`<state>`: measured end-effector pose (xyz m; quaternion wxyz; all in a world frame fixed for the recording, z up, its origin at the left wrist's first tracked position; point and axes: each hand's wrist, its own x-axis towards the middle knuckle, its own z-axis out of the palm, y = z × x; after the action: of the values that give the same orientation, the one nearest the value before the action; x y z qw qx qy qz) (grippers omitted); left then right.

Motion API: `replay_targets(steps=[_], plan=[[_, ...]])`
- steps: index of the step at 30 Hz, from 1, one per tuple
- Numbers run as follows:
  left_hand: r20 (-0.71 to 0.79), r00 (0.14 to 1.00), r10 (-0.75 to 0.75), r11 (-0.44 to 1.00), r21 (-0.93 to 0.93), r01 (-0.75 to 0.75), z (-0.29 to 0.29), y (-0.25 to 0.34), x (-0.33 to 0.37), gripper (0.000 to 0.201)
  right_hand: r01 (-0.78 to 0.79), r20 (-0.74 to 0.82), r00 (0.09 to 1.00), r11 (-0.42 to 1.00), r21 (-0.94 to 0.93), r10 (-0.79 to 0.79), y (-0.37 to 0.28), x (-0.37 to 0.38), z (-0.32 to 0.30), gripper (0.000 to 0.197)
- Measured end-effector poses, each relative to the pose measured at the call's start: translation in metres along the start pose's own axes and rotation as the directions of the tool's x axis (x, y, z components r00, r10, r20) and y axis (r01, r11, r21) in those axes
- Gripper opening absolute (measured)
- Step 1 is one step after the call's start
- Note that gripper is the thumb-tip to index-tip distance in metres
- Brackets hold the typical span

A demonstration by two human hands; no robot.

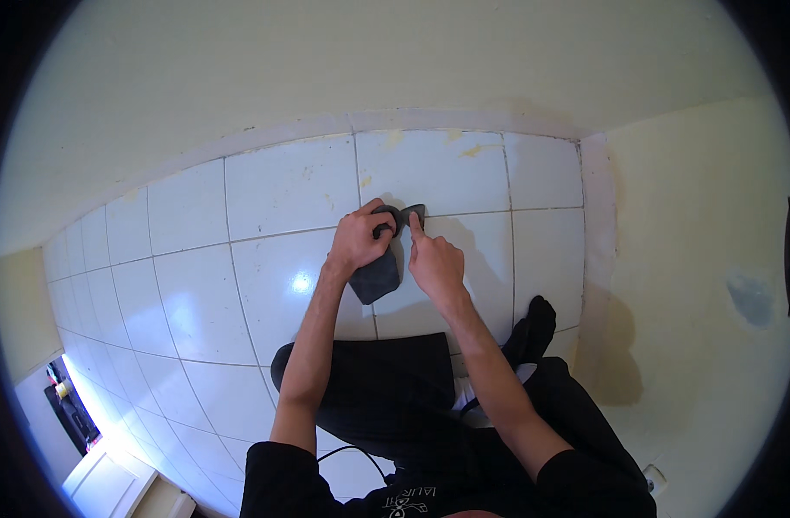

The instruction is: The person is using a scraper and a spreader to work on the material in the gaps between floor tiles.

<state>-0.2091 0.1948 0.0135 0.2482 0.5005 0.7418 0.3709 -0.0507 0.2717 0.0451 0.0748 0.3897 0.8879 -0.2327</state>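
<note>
a person in a black t-shirt (412, 483) is sitting on a white-tiled floor (283, 186), both arms reaching forward to a dark grey, cloth-like piece (376, 281) directly ahead. the piece is lying between the left hand (358, 242) and the right hand (438, 266), its long axis running away from the body and slanting to the right: the broad, squared end is sitting nearer the lap, the narrow end beyond the fingers. the left hand is closing its fingers around a rounded, loop-like middle part, with the broad end trailing below the palm. the right hand is pointing its index finger forward, the fingertip seemingly resting on the narrow tip, the other fingers folding into the palm. the two hands are working side by side without touching, the left lying nearer the broad end, the right index finger nearer the tip. whether the piece is one article or two is remaining unclear at this size. to the right, a black-socked foot (540, 321) is resting on the tiles, well apart from the piece.
</note>
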Motion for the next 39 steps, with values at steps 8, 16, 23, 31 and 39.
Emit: replay_targets(steps=[8,16,23,31,39], plan=[[0.201,0.979,0.032,0.999,0.028,-0.038,-0.01,-0.005,-0.002,0.009,-0.025,-0.009,1.0,1.0,-0.012,0.025,0.004,0.0,0.001,0.053],[0.228,0.973,0.034,0.999,-0.009,-0.033,-0.008,-0.002,-0.002,0.013,-0.006,-0.028,1.0,1.0,-0.005,0.006,0.002,0.006,0.005,0.052],[0.217,0.976,0.034,0.999,-0.043,-0.025,-0.013,-0.005,-0.001,0.014,-0.012,0.013,1.0,1.0,-0.001,0.012,-0.001,0.004,-0.002,0.053],[0.228,0.973,0.047,0.999,-0.03,-0.041,-0.01,-0.009,-0.001,0.014,0.004,-0.021,1.0,1.0,-0.001,-0.004,0.003,0.002,0.013,0.057],[0.203,0.978,0.052,0.998,-0.033,-0.046,-0.016,-0.003,-0.002,0.014,0.005,-0.067,0.998,0.999,0.039,-0.002,0.005,0.006,0.015,0.055]])
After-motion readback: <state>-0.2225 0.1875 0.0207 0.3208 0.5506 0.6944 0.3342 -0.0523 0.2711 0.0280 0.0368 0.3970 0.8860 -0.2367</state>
